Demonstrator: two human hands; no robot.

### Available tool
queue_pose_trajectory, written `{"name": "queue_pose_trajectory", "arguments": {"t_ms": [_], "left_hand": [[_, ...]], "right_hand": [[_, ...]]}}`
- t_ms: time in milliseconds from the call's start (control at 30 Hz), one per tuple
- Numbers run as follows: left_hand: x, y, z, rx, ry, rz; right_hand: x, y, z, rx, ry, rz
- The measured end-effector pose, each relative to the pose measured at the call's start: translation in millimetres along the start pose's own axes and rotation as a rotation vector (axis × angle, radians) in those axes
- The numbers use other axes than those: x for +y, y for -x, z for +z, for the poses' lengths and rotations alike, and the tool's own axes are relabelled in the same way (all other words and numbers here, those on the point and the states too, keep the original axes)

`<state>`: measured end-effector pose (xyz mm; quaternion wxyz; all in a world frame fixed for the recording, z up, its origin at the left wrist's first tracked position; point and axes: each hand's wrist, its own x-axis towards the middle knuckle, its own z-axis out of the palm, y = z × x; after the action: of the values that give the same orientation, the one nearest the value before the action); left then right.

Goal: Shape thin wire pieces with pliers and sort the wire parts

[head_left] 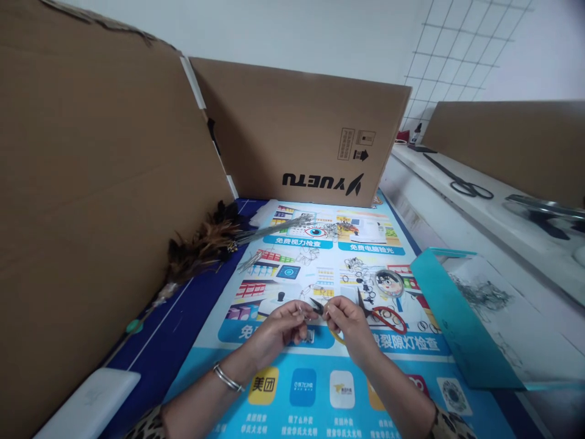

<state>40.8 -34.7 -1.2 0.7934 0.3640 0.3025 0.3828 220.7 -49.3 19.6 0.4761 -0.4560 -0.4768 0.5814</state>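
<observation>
1. While the two hands are meeting over the printed mat (320,390), the left hand (278,329) is pinching a small wire piece (301,311) in closed fingers.
2. The right hand (350,323) is gripping small dark pliers (319,306), whose long axis is pointing leftward at the wire, nearly touching it.
3. Just beyond the right hand, red-handled scissors (388,317) are lying.
4. Farther right, a teal tray (457,323) is holding more wire pieces.
5. Far left, a feather duster (201,247) is lying.

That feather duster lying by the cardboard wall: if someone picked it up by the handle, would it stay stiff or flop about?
The feather duster would probably feel light, since most of its bulk is loose brown feathers. Those feathers look soft and would likely bend and flutter, while the thin rod running toward the poster looks rigid. Lying flat, it seems unlikely to roll far, as the feathers spread against the blue mat.
</observation>
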Motion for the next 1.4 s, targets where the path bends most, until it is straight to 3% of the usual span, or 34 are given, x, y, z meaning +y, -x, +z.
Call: {"name": "queue_pose_trajectory", "arguments": {"t_ms": [433, 600, 1400], "left_hand": [[5.9, -1.1, -4.6, -0.052, 0.306, -0.078], [2.5, -1.3, -5.3, -0.028, 0.286, -0.110], [8.4, 2.1, 3.3, 0.090, 0.159, 0.036]], "right_hand": [[-2.5, 2.1, 1.7, -0.048, 0.002, 0.030], [-1.5, 2.7, 1.5, -0.084, 0.002, 0.016], [-2.3, 0.6, 0.1, -0.118, -0.026, 0.055]]}}
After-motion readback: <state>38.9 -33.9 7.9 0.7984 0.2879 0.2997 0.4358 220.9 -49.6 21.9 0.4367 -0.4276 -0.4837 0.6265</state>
